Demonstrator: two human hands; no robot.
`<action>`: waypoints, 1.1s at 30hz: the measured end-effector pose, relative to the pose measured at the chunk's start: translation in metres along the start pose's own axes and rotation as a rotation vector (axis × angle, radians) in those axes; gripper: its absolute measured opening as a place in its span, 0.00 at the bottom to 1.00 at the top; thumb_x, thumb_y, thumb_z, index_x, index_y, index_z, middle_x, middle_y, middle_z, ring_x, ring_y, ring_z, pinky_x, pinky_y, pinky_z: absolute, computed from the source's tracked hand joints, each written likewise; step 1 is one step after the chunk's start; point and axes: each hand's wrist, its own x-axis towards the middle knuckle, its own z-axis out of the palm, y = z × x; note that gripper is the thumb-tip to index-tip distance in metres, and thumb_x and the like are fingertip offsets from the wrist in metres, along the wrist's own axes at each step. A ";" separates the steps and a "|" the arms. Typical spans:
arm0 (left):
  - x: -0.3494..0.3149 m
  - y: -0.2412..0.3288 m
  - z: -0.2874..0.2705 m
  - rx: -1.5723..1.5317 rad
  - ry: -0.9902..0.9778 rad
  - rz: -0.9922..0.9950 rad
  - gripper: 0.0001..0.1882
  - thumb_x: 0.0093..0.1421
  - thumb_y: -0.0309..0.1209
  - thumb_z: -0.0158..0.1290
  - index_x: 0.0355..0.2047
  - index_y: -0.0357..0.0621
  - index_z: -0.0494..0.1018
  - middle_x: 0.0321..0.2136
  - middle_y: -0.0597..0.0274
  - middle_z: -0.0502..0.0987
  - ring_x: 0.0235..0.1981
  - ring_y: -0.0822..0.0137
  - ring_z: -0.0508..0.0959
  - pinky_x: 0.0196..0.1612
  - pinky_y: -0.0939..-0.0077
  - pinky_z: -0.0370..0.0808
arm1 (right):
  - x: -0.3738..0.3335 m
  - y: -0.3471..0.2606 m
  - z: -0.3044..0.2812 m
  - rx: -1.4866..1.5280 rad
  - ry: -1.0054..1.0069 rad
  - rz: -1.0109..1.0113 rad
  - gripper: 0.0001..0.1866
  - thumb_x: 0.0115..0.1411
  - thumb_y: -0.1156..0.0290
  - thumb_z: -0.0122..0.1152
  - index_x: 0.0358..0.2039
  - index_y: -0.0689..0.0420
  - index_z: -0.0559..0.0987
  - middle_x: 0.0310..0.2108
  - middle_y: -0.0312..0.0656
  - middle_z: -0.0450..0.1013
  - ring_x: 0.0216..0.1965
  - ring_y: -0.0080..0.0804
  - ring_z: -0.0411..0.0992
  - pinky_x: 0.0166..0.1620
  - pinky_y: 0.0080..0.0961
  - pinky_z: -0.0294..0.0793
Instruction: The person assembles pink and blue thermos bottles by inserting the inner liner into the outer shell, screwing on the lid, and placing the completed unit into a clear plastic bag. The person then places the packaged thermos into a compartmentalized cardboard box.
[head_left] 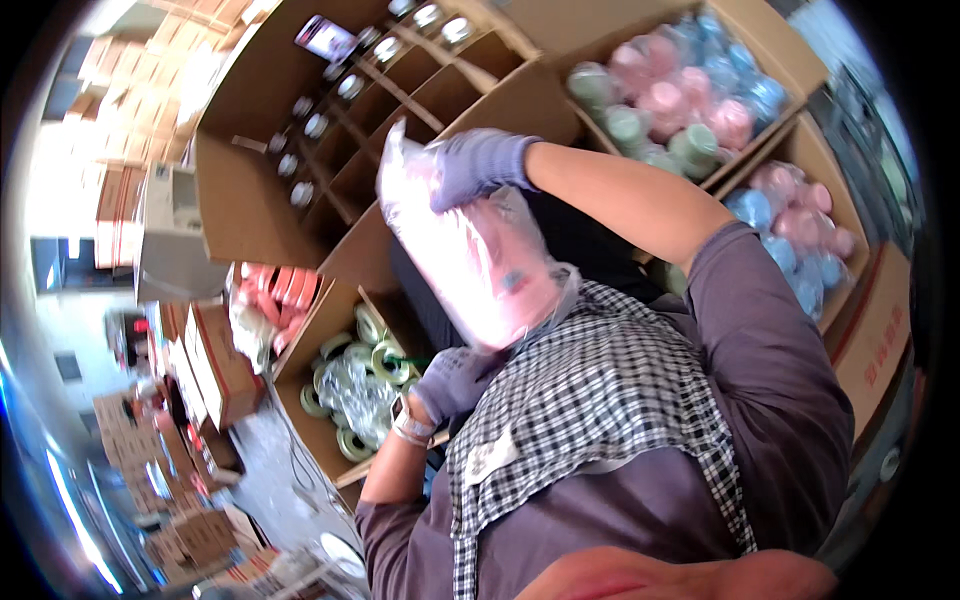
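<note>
A large pink container, seemingly a bottle, lies slanted across my lap in a clear plastic bag. My right hand, in a purple-grey knit glove, is closed around the bag's upper end. At the bag's lower end is my left hand, gloved alike, with its fingers curled in against the plastic; its fingertips are partly hidden. Beyond my right hand stands a divided carton, where several silver-capped dark bottles fill some of the compartments.
On the right, cartons hold plastic-wrapped pink, blue and green containers. An open box at left holds pale green rings and crumpled plastic. A phone lies at the divided carton's far side. Stacked cartons stand farther left.
</note>
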 end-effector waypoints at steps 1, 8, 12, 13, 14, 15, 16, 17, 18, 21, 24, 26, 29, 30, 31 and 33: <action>-0.002 -0.007 0.006 0.057 -0.029 -0.010 0.18 0.64 0.43 0.48 0.45 0.45 0.77 0.38 0.44 0.81 0.41 0.43 0.80 0.45 0.51 0.76 | -0.010 0.006 -0.004 0.145 -0.117 0.015 0.28 0.48 0.48 0.65 0.39 0.60 0.85 0.34 0.51 0.81 0.33 0.40 0.81 0.38 0.33 0.79; 0.035 0.027 -0.001 0.315 0.268 -0.047 0.22 0.59 0.44 0.59 0.47 0.42 0.75 0.40 0.44 0.79 0.39 0.42 0.78 0.41 0.50 0.74 | -0.153 0.217 0.099 0.601 0.217 -0.414 0.12 0.67 0.66 0.54 0.45 0.59 0.79 0.40 0.44 0.77 0.33 0.27 0.77 0.38 0.25 0.79; 0.076 0.000 0.000 0.279 0.247 -0.132 0.28 0.59 0.41 0.61 0.56 0.41 0.69 0.43 0.48 0.77 0.38 0.47 0.78 0.40 0.53 0.76 | -0.285 0.252 0.123 0.970 0.552 -0.059 0.13 0.69 0.63 0.51 0.42 0.58 0.79 0.38 0.40 0.77 0.37 0.26 0.77 0.40 0.23 0.78; 0.085 0.003 -0.003 0.204 0.331 -0.020 0.31 0.60 0.39 0.60 0.61 0.42 0.67 0.42 0.50 0.77 0.38 0.52 0.79 0.41 0.59 0.77 | -0.328 0.249 0.093 1.022 0.541 0.277 0.15 0.71 0.62 0.48 0.44 0.57 0.79 0.37 0.37 0.77 0.40 0.25 0.76 0.43 0.24 0.78; 0.094 0.006 -0.007 0.149 0.324 0.002 0.32 0.61 0.38 0.60 0.63 0.42 0.66 0.42 0.51 0.77 0.37 0.54 0.79 0.42 0.61 0.77 | -0.361 0.267 0.089 0.960 0.766 0.377 0.14 0.70 0.61 0.49 0.44 0.57 0.79 0.37 0.39 0.77 0.41 0.28 0.76 0.43 0.25 0.77; 0.103 0.010 -0.013 0.101 0.321 0.016 0.33 0.61 0.38 0.59 0.65 0.43 0.65 0.42 0.52 0.77 0.37 0.56 0.79 0.42 0.63 0.78 | -0.388 0.292 0.087 0.815 1.031 0.430 0.14 0.69 0.61 0.51 0.44 0.56 0.80 0.38 0.40 0.77 0.42 0.30 0.77 0.44 0.27 0.77; 0.111 0.015 -0.022 0.145 0.312 0.043 0.33 0.61 0.38 0.59 0.65 0.42 0.65 0.42 0.52 0.77 0.37 0.57 0.79 0.42 0.64 0.78 | -0.412 0.319 0.081 0.639 1.255 0.509 0.14 0.69 0.61 0.52 0.44 0.56 0.80 0.38 0.42 0.78 0.43 0.33 0.77 0.45 0.29 0.77; 0.117 0.019 -0.032 0.188 0.309 0.068 0.32 0.62 0.38 0.59 0.64 0.42 0.66 0.41 0.53 0.77 0.36 0.58 0.80 0.41 0.64 0.78 | -0.431 0.349 0.076 0.434 1.429 0.604 0.14 0.68 0.60 0.53 0.44 0.56 0.80 0.39 0.43 0.78 0.43 0.36 0.77 0.46 0.30 0.77; 0.123 0.024 -0.041 0.232 0.308 0.093 0.31 0.62 0.38 0.59 0.64 0.42 0.66 0.41 0.53 0.77 0.36 0.59 0.80 0.41 0.65 0.77 | -0.447 0.383 0.073 0.233 1.532 0.706 0.14 0.67 0.60 0.55 0.44 0.55 0.81 0.40 0.45 0.78 0.44 0.38 0.77 0.47 0.32 0.77; 0.131 0.033 -0.058 0.264 0.333 0.054 0.30 0.63 0.38 0.58 0.63 0.41 0.67 0.41 0.52 0.77 0.37 0.59 0.80 0.41 0.65 0.77 | -0.472 0.481 0.066 -0.177 1.492 0.958 0.15 0.65 0.59 0.59 0.45 0.55 0.82 0.42 0.49 0.79 0.46 0.46 0.77 0.50 0.37 0.76; 0.130 0.030 -0.065 0.228 0.355 0.004 0.30 0.63 0.41 0.57 0.62 0.41 0.68 0.41 0.50 0.77 0.39 0.57 0.80 0.43 0.65 0.77 | -0.469 0.586 0.062 -0.190 1.187 1.110 0.18 0.62 0.55 0.60 0.45 0.54 0.82 0.43 0.50 0.80 0.46 0.49 0.78 0.50 0.40 0.77; 0.121 0.020 -0.063 0.237 0.376 -0.045 0.31 0.63 0.43 0.57 0.63 0.40 0.67 0.44 0.47 0.77 0.41 0.53 0.80 0.46 0.63 0.77 | -0.440 0.623 0.055 -0.150 0.988 1.211 0.22 0.60 0.51 0.60 0.45 0.55 0.82 0.45 0.51 0.80 0.47 0.48 0.78 0.51 0.41 0.76; 0.097 0.013 -0.062 0.164 0.396 -0.257 0.34 0.62 0.39 0.58 0.65 0.38 0.64 0.50 0.45 0.76 0.50 0.51 0.77 0.55 0.60 0.73 | -0.393 0.636 0.040 -0.100 0.791 1.381 0.25 0.58 0.50 0.61 0.46 0.57 0.82 0.47 0.51 0.79 0.48 0.47 0.78 0.52 0.40 0.76; 0.092 0.008 -0.065 0.116 0.415 -0.297 0.34 0.62 0.37 0.58 0.65 0.38 0.64 0.51 0.45 0.75 0.52 0.52 0.76 0.57 0.60 0.72 | -0.385 0.640 0.044 -0.081 0.741 1.434 0.25 0.57 0.50 0.62 0.46 0.57 0.82 0.46 0.51 0.79 0.48 0.47 0.78 0.51 0.39 0.76; 0.089 0.006 -0.068 0.063 0.437 -0.335 0.34 0.61 0.36 0.58 0.66 0.37 0.63 0.52 0.45 0.75 0.54 0.52 0.75 0.59 0.61 0.71 | -0.378 0.643 0.046 -0.064 0.691 1.478 0.25 0.56 0.50 0.63 0.46 0.57 0.82 0.46 0.51 0.80 0.47 0.46 0.78 0.51 0.39 0.77; 0.083 0.002 -0.075 -0.075 0.463 -0.419 0.33 0.62 0.31 0.55 0.67 0.38 0.62 0.55 0.47 0.74 0.55 0.55 0.75 0.58 0.64 0.71 | -0.372 0.649 0.056 -0.035 0.603 1.533 0.26 0.55 0.50 0.64 0.46 0.57 0.81 0.45 0.50 0.80 0.46 0.46 0.79 0.50 0.38 0.77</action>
